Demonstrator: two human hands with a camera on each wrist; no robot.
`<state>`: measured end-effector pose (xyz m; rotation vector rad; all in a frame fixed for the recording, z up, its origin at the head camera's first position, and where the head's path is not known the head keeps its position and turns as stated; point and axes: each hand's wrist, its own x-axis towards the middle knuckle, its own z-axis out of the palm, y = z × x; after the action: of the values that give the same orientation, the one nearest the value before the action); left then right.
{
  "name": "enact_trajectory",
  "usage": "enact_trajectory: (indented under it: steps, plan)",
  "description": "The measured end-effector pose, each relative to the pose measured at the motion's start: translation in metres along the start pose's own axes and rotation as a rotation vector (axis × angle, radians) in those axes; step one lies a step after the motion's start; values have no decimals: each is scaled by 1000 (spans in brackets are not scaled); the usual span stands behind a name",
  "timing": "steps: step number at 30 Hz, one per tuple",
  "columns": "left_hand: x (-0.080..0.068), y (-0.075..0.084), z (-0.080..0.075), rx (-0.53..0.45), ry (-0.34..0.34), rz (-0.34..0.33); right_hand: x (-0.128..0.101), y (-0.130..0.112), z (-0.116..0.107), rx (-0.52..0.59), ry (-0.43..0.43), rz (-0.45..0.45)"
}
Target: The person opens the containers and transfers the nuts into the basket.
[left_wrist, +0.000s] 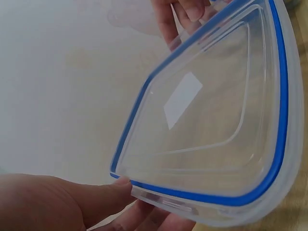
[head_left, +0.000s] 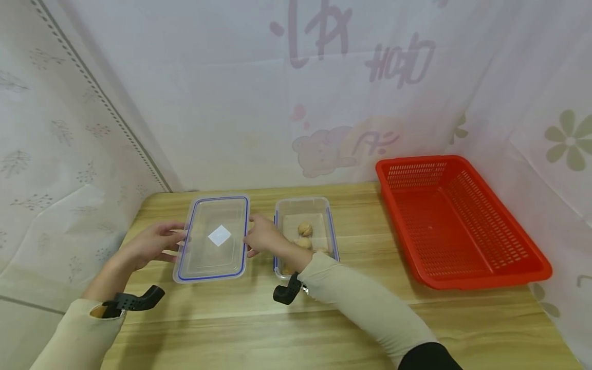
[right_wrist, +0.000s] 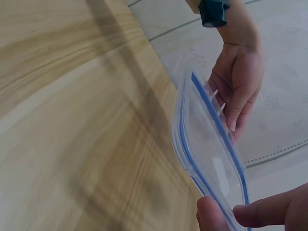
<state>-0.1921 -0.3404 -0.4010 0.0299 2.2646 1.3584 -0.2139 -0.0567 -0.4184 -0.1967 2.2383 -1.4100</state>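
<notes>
So both hands on the lid (head_left: 214, 237), held just above the surface (head_left: 324, 329), left of the box (head_left: 283, 231). Left hand (head_left: 150, 244) pinches the left edge w/ thumb on top, right hand (head_left: 262, 237) pinches the right edge. Risk imo: it's a fingertip-only grip on slick plastic, so a tilt could slip it or knock the box. Hard to tell: the right arm covers the box's near end, so can't count what's inside, maybe walnuts (head_left: 304, 228). Red basket (head_left: 462, 221) sits well apart.

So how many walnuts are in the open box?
2 show clearly: one walnut mid-box, another just nearer. The right hand and sleeve may hide more.
</notes>
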Motion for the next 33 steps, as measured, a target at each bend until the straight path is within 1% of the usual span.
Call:
enact_trajectory:
  steps: [5, 8, 13, 17, 25, 28, 33]
  plan:
    - [2, -12, -4, 49, 22, -35, 6, -3, 15, -19, 33, 73]
    - [2, -16, -4, 70, 35, -50, 8, -1, 22, -28, 48, 101]
    - [3, -18, -2, 76, 48, -60, 12, 4, 31, -40, 71, 119]
    - [6, -23, 0, 92, 64, -82, 15, 9, 38, -84, 84, 131]
    - [12, -33, 4, 97, 72, -125, 19, 19, 49, -189, 112, 107]
    - [14, -35, 5, 105, 63, -124, 19, 22, 50, -205, 114, 97]
    - [18, -39, 9, 109, 78, -124, 21, 26, 50, -241, 118, 90]
